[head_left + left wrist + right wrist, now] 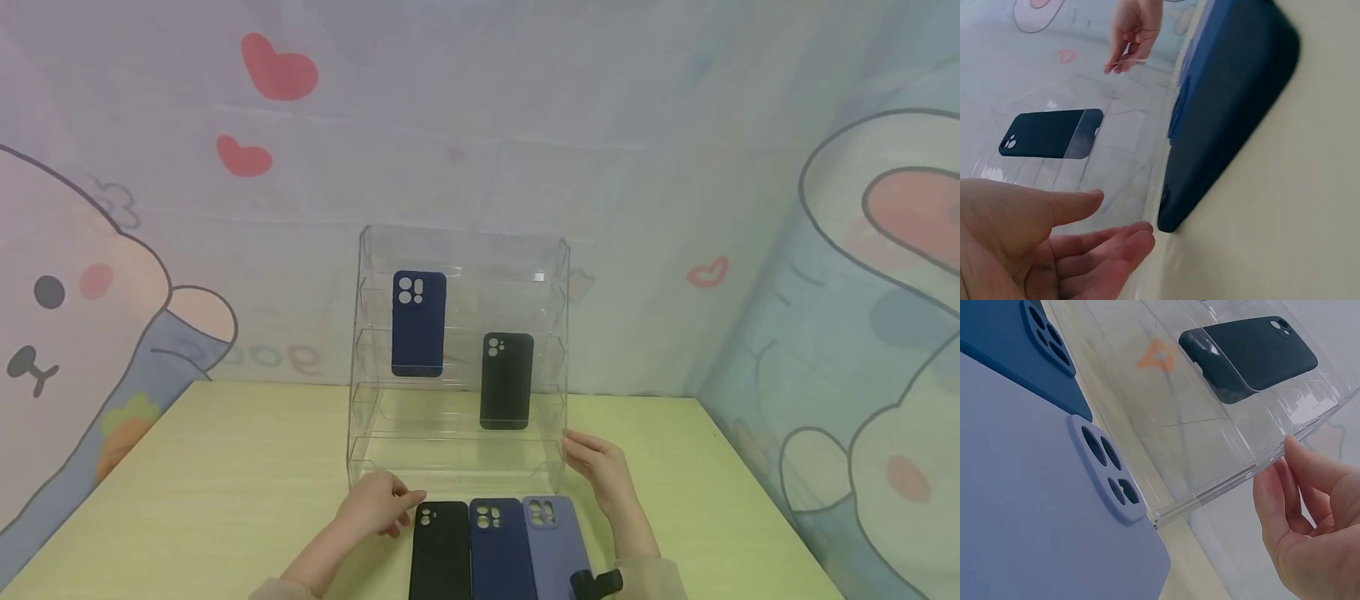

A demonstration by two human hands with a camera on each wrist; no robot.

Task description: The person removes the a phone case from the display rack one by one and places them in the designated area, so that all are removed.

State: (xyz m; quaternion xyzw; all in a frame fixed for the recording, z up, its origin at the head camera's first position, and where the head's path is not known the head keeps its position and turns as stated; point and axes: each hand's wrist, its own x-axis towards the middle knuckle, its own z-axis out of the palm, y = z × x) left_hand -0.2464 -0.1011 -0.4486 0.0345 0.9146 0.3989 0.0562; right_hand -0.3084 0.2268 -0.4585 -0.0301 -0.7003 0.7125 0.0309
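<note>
The right hand (602, 468) pinches the right side edge of the clear rack (510, 304), probably to steady it; the left hand (377, 504), thumb and fingers parted, holds nothing near a black case (440, 550). That case, a navy case (504, 552) and a lavender case (557, 537) lie side by side, seemingly for easy reach, their lower ends cut off in the head view. Two more cases (418, 323) stand in the rack, whose transparent tiers are hard to separate.

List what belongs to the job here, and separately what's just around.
Likely the job:
rack, edge held by right hand
racked navy case
racked black case
front black case
front navy case
lilac case

Just around:
table
backdrop
</note>
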